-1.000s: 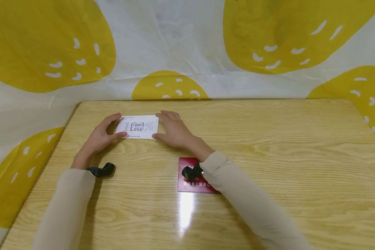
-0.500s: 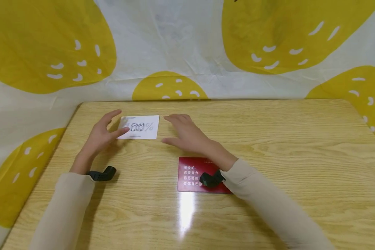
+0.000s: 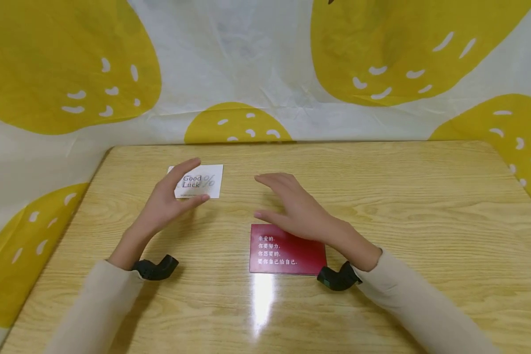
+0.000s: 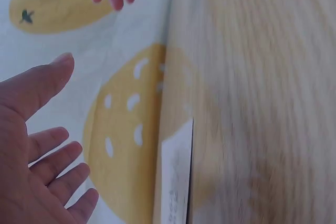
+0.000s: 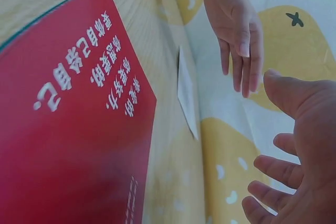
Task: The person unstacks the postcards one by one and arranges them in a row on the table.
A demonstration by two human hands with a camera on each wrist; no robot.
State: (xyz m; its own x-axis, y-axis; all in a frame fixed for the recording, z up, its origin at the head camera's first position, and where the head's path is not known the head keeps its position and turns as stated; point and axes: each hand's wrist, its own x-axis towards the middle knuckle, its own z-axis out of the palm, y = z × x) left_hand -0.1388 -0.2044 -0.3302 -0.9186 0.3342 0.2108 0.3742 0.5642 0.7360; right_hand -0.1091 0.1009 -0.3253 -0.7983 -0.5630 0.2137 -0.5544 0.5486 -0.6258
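hovering over the white card (image 3: 199, 181): the left hand (image 3: 162, 202), its fingers and thumb set wide in a c shape; the left wrist view shows it apart from the card.
right hand (image 3: 304, 210): grip wide as well, thumb well away from the fingers, raised over the far edge of the red card (image 3: 287, 253) and apart from it.
white card: flat, thin, rectangular, lying left of the middle near the far edge of the table (image 3: 402, 206); "good luck" in dark print over a paler percent sign.
red card: a smooth, glossy rectangle with white characters, nearer the person and to the right of the white card, a darker rim along its near side.
table: pale yellow wood pattern, fine wavy grain, far corners rounded; a white glare (image 3: 263, 297) touches the red card's near edge.
cloth (image 3: 252, 59): creased white with big rounded yellow shapes, rising behind the far edge.
sleeves (image 3: 97, 300): beige, smooth, dark wristbands (image 3: 157, 269) at the cuffs.
room: plain grain runs between the two cards and broadly rightward; a gap parts the fingertips of both hands.
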